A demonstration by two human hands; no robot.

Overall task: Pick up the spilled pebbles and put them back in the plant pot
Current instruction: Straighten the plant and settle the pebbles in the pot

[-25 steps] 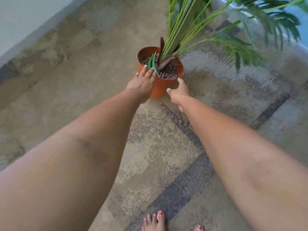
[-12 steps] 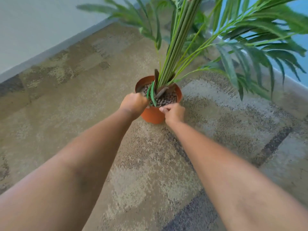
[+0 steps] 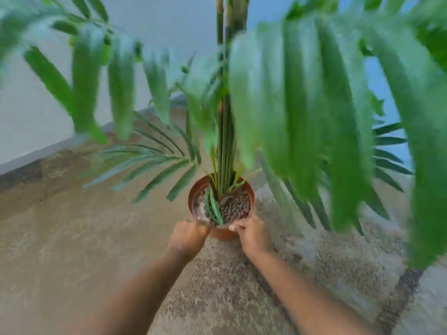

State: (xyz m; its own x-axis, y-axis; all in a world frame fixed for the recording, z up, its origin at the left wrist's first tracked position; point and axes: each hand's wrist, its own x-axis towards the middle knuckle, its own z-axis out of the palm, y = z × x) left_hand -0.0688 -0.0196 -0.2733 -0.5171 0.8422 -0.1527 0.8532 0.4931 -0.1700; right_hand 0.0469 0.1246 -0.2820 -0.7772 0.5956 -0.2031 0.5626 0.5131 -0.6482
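Observation:
An orange plant pot [image 3: 250, 193] stands upright on the carpet, filled with brown pebbles [image 3: 233, 206] around a tall green palm. My left hand [image 3: 189, 236] grips the pot's near-left rim with curled fingers. My right hand [image 3: 252, 234] grips the near-right rim, thumb over the edge. No loose pebbles show on the carpet; the frame is blurred.
Patterned beige and grey carpet [image 3: 84, 250] covers the floor. A white wall with a grey skirting [image 3: 31, 158] runs along the left. Long palm fronds [image 3: 302, 105] hang close before the camera and hide much of the right side.
The view has tilted up and closer, so the fronds now fill the top. Both hands went from reaching beside the pot to closing on its near rim.

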